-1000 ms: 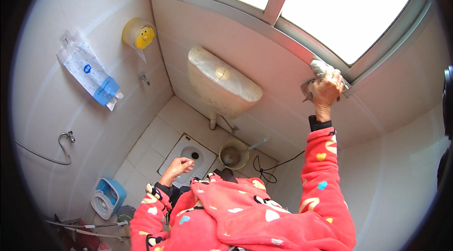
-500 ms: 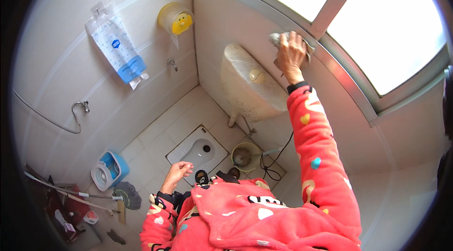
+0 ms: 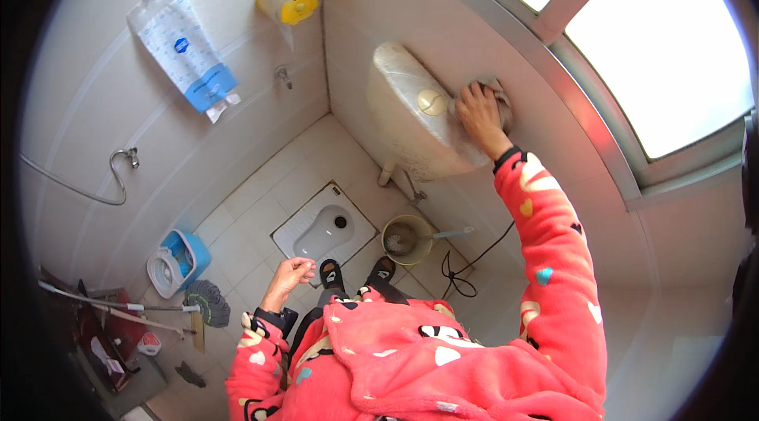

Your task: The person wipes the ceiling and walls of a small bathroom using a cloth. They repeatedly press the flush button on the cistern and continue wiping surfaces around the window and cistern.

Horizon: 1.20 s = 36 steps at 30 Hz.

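Note:
My right hand (image 3: 480, 114) is closed on a greyish rag (image 3: 501, 98), at the right end of the top of the off-white toilet cistern (image 3: 403, 97). Part of the rag bunches out between my fingers and the wall. A round, pale flush button (image 3: 432, 101) sits on the cistern lid, left of that hand. Low in front of my body hovers my left hand (image 3: 288, 280), its fingers curled together and nothing visible in them. Beyond it, set in the floor, is a squat toilet (image 3: 316, 243).
A yellowish bucket (image 3: 421, 249) with a brush stands right of the squat toilet, near a black cable (image 3: 458, 275). A blue-and-white mop bucket (image 3: 198, 255) and a grey mop head (image 3: 209, 304) are at left. Above the cistern runs a window frame (image 3: 553, 65).
My right hand has moved down with the rag, from the wall below the window frame to the cistern top. The left hand has shifted slightly. The whole view has tilted a little.

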Motion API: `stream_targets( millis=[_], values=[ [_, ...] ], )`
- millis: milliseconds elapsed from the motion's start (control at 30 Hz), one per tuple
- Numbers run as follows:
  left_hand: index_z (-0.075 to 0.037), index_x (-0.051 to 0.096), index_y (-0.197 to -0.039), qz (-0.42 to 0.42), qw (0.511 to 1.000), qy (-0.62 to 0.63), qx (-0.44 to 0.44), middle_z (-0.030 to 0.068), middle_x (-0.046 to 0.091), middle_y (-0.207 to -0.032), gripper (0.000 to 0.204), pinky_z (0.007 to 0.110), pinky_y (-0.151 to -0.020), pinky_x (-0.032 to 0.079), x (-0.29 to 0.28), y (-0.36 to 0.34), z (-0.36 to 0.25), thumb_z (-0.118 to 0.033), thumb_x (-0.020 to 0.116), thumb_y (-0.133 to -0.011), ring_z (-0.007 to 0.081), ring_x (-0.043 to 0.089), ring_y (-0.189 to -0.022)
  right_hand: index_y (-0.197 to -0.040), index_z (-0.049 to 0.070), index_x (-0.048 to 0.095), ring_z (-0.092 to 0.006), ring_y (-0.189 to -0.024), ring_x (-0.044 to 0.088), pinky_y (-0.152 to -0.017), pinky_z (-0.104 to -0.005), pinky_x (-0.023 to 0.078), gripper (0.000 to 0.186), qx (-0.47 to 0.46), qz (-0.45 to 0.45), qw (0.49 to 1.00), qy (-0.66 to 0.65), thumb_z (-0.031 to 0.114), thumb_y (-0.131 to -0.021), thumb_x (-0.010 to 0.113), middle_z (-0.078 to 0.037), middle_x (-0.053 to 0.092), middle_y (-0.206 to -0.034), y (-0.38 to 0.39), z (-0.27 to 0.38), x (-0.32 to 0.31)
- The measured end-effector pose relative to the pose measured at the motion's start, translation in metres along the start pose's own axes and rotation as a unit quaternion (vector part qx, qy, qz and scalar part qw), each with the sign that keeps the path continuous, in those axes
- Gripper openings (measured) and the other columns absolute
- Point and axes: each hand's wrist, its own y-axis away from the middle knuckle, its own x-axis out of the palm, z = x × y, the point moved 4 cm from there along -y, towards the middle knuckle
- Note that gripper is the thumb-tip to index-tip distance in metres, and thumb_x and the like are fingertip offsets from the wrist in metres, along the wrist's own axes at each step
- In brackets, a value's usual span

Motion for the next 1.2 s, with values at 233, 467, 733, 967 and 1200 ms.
stream_targets(
  millis=[233, 467, 733, 967, 1200],
  values=[
    [0.002, 0.060, -0.116, 0.092, 0.992, -0.078, 0.030, 0.0105, 0.066, -0.109, 0.036, 0.030, -0.077, 0.051, 0.047, -0.040, -0.052, -0.028, 0.058, -0.095, 0.0175, 0.065, -0.091, -0.093, 0.014, 0.067, -0.0215, -0.103, 0.049, -0.083, -0.0382, 0.039, 0.020, 0.019, 0.056, 0.998, 0.008, 0.020, -0.075, 0.059, -0.003, 0.053, -0.104, 0.188, -0.041, -0.027],
    [0.002, 0.060, -0.117, 0.166, 0.975, -0.139, 0.055, 0.0116, 0.065, -0.109, 0.037, 0.031, -0.078, 0.052, 0.087, -0.058, -0.079, -0.028, 0.057, -0.095, 0.0191, 0.065, -0.093, -0.094, 0.014, 0.066, -0.0253, -0.108, 0.048, -0.087, -0.0437, 0.038, 0.026, 0.121, 0.152, 0.981, -0.001, 0.016, -0.067, 0.064, -0.005, 0.053, -0.113, 0.358, -0.087, -0.074],
    [0.000, 0.061, -0.115, 0.162, 0.977, -0.134, 0.041, 0.0101, 0.066, -0.108, 0.037, 0.030, -0.076, 0.052, 0.081, -0.066, -0.064, -0.030, 0.059, -0.093, 0.0182, 0.065, -0.090, -0.090, 0.013, 0.064, -0.0290, -0.105, 0.048, -0.084, -0.0449, 0.039, 0.037, 0.243, 0.134, 0.959, 0.060, 0.014, -0.054, 0.073, -0.008, 0.054, -0.109, 0.391, -0.117, -0.110],
    [0.000, 0.060, -0.118, 0.125, 0.983, -0.131, 0.043, 0.0102, 0.066, -0.111, 0.038, 0.031, -0.077, 0.052, 0.065, -0.067, -0.064, -0.031, 0.057, -0.095, 0.0190, 0.066, -0.093, -0.093, 0.014, 0.064, -0.0298, -0.097, 0.050, -0.080, -0.0444, 0.041, 0.044, 0.235, 0.040, 0.971, 0.025, 0.020, -0.050, 0.074, -0.008, 0.054, -0.100, 0.317, -0.101, -0.104],
    [0.000, 0.061, -0.116, 0.071, 0.992, -0.101, 0.033, 0.0093, 0.066, -0.109, 0.037, 0.030, -0.077, 0.051, 0.050, -0.053, -0.049, -0.030, 0.057, -0.094, 0.0181, 0.065, -0.093, -0.100, 0.015, 0.066, -0.0281, -0.094, 0.052, -0.076, -0.0428, 0.041, 0.053, 0.167, -0.054, 0.984, 0.030, 0.027, -0.050, 0.076, -0.007, 0.054, -0.096, 0.241, -0.084, -0.074]
  ],
)
